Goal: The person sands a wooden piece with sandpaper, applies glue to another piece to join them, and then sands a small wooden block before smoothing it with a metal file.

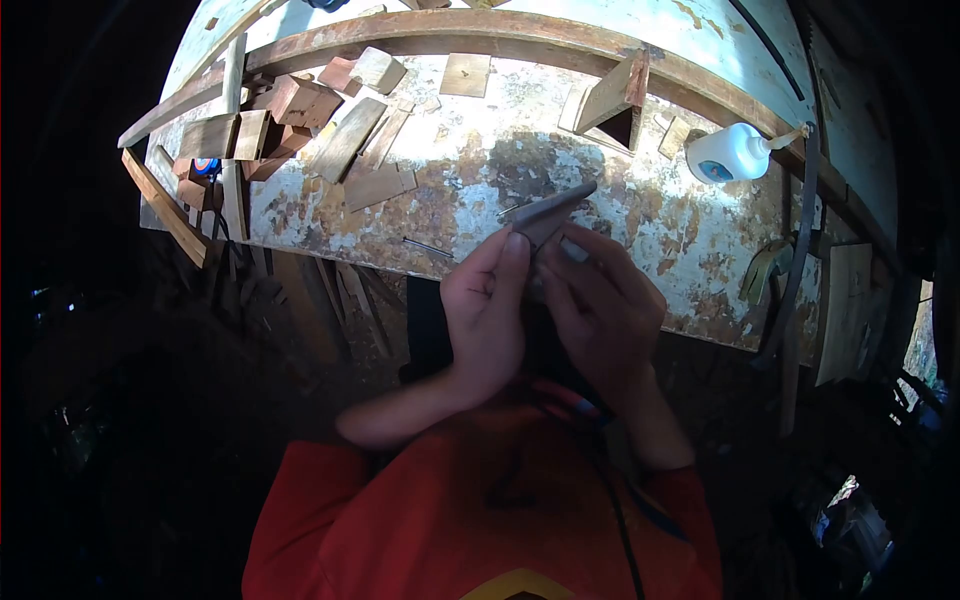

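Close to the front edge of the bench, my two hands are together around a thin grey-brown flat piece (553, 212) that narrows toward its far right end. My left hand (487, 300) is closed on it, thumb pressed on its near face. The fingers of my right hand (608, 302) pinch its lower edge, and they hide part of it; I cannot tell whether it is wood or folded sandpaper. A metal nail (428, 246) lies on the bench just left of my left hand. Another thin metal tip (508, 210) shows beside the piece.
The paint-worn workbench (400, 225) carries a pile of wood blocks (303, 102) and thin offcuts (350, 138) at the left. A white glue bottle (728, 155) lies at the right, near an upright wood piece (612, 92). A long wooden rail (480, 32) runs along the back.
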